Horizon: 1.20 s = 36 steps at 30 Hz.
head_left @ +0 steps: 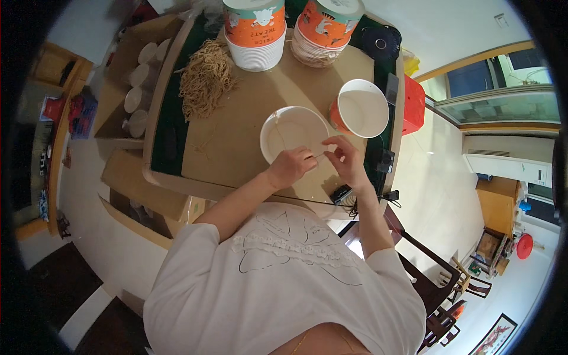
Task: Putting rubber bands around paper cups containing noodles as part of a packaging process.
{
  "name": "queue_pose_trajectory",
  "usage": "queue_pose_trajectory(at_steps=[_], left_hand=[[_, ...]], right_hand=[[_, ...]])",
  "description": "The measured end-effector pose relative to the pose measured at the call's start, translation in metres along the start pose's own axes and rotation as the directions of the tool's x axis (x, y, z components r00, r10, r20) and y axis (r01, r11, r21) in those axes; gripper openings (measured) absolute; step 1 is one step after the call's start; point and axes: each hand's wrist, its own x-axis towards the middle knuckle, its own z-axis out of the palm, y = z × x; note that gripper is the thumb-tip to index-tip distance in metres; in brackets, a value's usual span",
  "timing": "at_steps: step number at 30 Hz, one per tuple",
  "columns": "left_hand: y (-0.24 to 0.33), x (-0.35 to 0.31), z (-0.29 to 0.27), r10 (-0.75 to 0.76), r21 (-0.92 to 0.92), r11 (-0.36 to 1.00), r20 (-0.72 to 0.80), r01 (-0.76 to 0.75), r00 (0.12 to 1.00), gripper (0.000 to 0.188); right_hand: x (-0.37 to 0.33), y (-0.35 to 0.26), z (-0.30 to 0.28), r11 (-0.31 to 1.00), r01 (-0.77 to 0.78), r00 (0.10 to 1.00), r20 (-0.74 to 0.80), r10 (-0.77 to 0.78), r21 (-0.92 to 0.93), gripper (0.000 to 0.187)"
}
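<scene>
My left hand (291, 167) and my right hand (348, 163) are close together at the near side of a white paper bucket (306, 127). Both are closed in a pinch, with a thin tan cord (320, 156) stretched between their fingertips. Some of this cord hangs across the inside of the bucket from its far left wall. To the right stands a second paper bucket (364, 106), open at the top, with orange on its outer side. A tangled heap of tan cords (206, 81) lies at the table's left.
Two stacks of orange-printed buckets, left (255, 50) and right (324, 38), stand at the far edge. A dark round spool (380, 44) is at the far right corner. Small black devices lie along the right edge. Cardboard boxes (142, 177) stand left of the table.
</scene>
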Motion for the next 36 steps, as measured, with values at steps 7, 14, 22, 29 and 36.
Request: queue_pose_trajectory(at_steps=[7, 14, 22, 29, 36], left_hand=[[0.002, 0.003, 0.006, -0.039, -0.06, 0.998, -0.092, 0.033, 0.995, 0.006], [-0.001, 0.005, 0.0, -0.431, -0.494, 0.739, 0.177, 0.458, 0.885, 0.019], [-0.024, 0.0, 0.02, -0.499, -0.605, 0.269, 0.578, 0.749, 0.646, 0.016], [-0.022, 0.007, 0.011, -0.471, -0.588, -0.072, 0.732, 0.806, 0.492, 0.015], [-0.016, 0.013, 0.001, -0.45, -0.575, -0.178, 0.769, 0.799, 0.454, 0.015]], right_hand=[[0.014, 0.011, -0.001, 0.967, 0.115, 0.972, 0.227, -0.061, -0.229, 0.006], [0.001, 0.006, 0.005, 0.985, -0.008, 0.988, 0.149, 0.034, -0.171, 0.005], [-0.022, 0.005, 0.026, 0.964, 0.081, 0.988, -0.108, -0.111, -0.255, 0.009], [-0.034, 0.002, 0.039, 0.98, -0.003, 0.98, -0.194, -0.036, -0.198, 0.009], [-0.038, 0.013, 0.049, 0.991, -0.008, 0.95, -0.311, -0.033, -0.131, 0.009]])
